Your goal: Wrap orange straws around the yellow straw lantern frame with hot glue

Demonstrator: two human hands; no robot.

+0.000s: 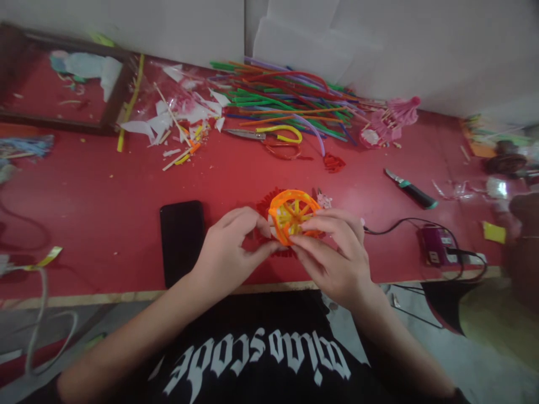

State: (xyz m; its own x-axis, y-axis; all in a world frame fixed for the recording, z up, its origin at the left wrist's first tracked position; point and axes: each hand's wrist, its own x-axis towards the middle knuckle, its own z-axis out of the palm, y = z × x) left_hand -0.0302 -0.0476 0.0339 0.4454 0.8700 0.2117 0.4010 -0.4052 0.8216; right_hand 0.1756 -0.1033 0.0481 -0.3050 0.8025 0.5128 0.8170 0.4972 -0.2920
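A small round craft piece (294,197), an orange ring with yellow spokes crossing inside it, is between my hands over the red tabletop. Below it shows a red fringed piece (269,197), mostly covered by the ring and my fingers. My left hand (233,241) pinches the lower left of the orange ring with thumb and forefinger. On the other side, my right hand (337,247) holds the ring's right and lower edge, with fingertips reaching over the spokes. A small pink piece (323,200) lies just behind my right fingers.
A black phone (182,244) lies left of my hands. Behind are scissors (278,134), a heap of coloured straw-like sticks (290,101) and scraps (168,120). To the right are a folding knife (410,188), a pink craft (393,120) and a purple box (435,244) with cables.
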